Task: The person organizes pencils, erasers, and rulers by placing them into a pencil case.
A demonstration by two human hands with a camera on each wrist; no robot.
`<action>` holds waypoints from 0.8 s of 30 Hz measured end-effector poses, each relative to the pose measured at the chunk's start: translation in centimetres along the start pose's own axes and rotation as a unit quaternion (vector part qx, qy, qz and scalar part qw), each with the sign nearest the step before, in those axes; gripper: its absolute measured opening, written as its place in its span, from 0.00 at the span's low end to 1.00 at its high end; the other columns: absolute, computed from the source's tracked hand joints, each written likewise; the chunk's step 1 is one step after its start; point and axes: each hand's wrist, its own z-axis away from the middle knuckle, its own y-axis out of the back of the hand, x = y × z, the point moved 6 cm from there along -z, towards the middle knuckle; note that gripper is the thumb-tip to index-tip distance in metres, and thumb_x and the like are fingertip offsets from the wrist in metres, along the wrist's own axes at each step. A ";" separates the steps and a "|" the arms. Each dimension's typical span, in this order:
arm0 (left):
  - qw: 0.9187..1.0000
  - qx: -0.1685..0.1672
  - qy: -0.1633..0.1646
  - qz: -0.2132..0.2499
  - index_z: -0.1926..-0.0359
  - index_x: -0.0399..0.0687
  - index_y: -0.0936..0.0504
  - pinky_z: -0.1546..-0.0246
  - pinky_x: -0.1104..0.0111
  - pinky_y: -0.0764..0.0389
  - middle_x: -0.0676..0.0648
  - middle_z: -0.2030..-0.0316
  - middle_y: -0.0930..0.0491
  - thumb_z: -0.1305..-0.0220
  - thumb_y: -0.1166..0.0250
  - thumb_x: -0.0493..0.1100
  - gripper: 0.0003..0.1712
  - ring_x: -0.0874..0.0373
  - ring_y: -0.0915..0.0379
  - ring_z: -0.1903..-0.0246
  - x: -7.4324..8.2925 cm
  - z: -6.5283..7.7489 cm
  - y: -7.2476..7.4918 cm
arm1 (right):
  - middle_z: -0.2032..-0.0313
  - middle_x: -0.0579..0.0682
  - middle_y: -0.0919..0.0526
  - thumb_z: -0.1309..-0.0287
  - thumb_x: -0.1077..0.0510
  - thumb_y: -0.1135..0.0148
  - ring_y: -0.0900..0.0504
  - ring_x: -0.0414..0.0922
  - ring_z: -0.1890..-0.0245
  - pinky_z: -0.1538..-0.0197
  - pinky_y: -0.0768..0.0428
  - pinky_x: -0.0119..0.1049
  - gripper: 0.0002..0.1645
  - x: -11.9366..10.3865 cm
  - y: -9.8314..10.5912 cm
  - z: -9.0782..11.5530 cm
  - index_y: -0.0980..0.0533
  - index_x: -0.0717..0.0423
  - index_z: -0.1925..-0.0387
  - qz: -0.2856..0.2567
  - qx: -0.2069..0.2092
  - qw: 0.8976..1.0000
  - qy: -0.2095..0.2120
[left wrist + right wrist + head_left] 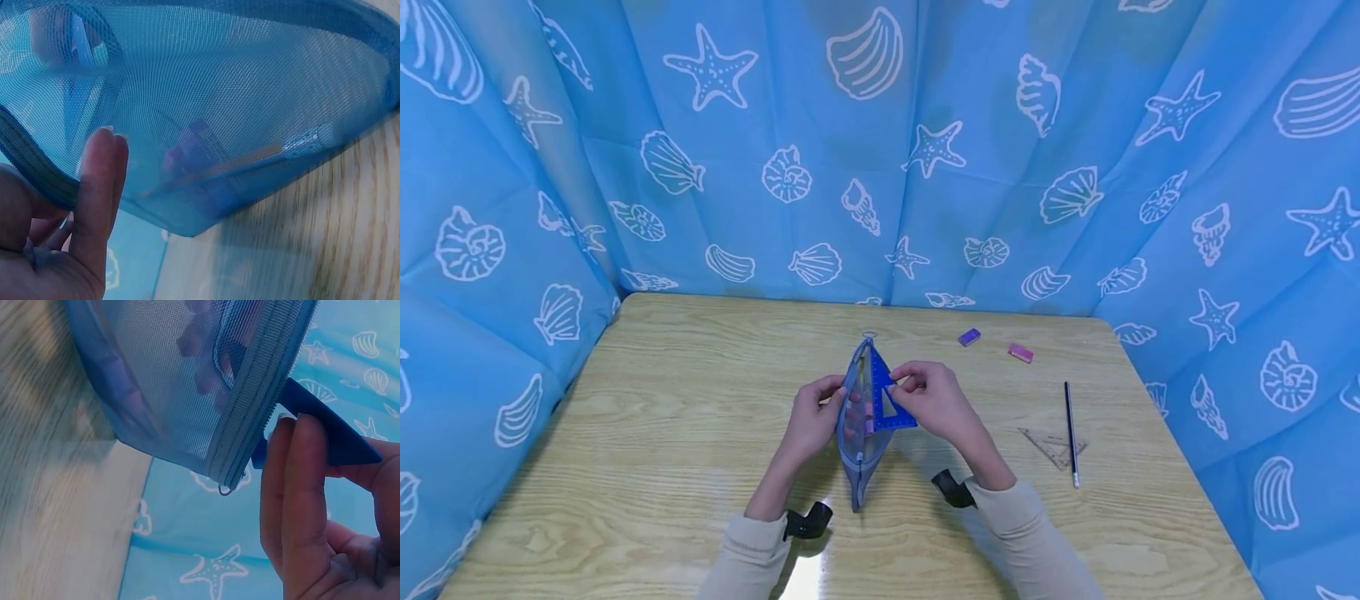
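Note:
Over the table's middle stands a blue-grey mesh zip pouch, its zipped mouth parted. My left hand pinches the left side of the mouth between thumb and fingers. My right hand grips a blue triangular set square, which lies partly within the pouch's opening. In the right wrist view, fingertips and thumb press its dark blue plate beside the zip. Through the mesh in the left wrist view show blurred purple and pink pieces and a slender stick-like item near the bottom.
Right of the pouch, a purple eraser and a pink eraser lie near the wooden table's back edge. A dark pencil crosses a clear set square at the right. A blue shell-patterned curtain surrounds the back and sides.

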 end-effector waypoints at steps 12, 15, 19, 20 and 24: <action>1.000 -0.002 0.004 0.002 0.47 0.29 0.20 0.75 0.62 0.09 0.32 0.59 0.17 0.23 0.50 0.30 0.14 0.53 0.16 0.71 0.0 0.0 0.1 | 0.70 0.52 0.16 0.34 0.63 0.36 0.22 0.42 0.77 0.74 0.23 0.31 0.11 -0.3 -0.9 -0.4 0.17 0.63 0.53 -0.009 -0.016 1.000 -0.005; 1.000 -0.004 0.005 0.005 0.47 0.30 0.20 0.75 0.60 0.09 0.32 0.59 0.17 0.23 0.50 0.31 0.14 0.52 0.16 0.71 0.2 0.1 0.1 | 0.71 0.52 0.16 0.34 0.63 0.37 0.23 0.42 0.78 0.75 0.24 0.31 0.11 -0.5 -1.1 -0.4 0.18 0.63 0.52 -0.014 -0.021 1.000 -0.004; 1.000 -0.006 0.002 0.006 0.46 0.29 0.20 0.75 0.59 0.09 0.31 0.59 0.17 0.22 0.50 0.31 0.14 0.49 0.15 0.70 0.4 0.3 0.1 | 0.71 0.52 0.16 0.34 0.63 0.37 0.23 0.43 0.77 0.74 0.23 0.31 0.11 -0.6 -1.1 -0.5 0.18 0.63 0.53 -0.012 -0.022 1.000 -0.006; 1.000 -0.006 0.002 0.005 0.46 0.30 0.20 0.74 0.59 0.09 0.31 0.59 0.17 0.23 0.50 0.31 0.15 0.49 0.15 0.70 0.4 0.3 0.1 | 0.70 0.52 0.16 0.34 0.63 0.37 0.22 0.43 0.76 0.74 0.23 0.31 0.11 -0.7 -1.1 -0.5 0.18 0.63 0.53 -0.012 -0.023 1.000 -0.006; 1.000 -0.006 0.003 0.004 0.46 0.29 0.20 0.74 0.59 0.09 0.31 0.59 0.17 0.23 0.50 0.30 0.15 0.48 0.15 0.70 0.3 0.3 0.0 | 0.70 0.52 0.17 0.34 0.63 0.37 0.23 0.43 0.76 0.74 0.24 0.31 0.11 -0.7 -1.1 -0.5 0.18 0.63 0.52 -0.012 -0.027 1.000 -0.006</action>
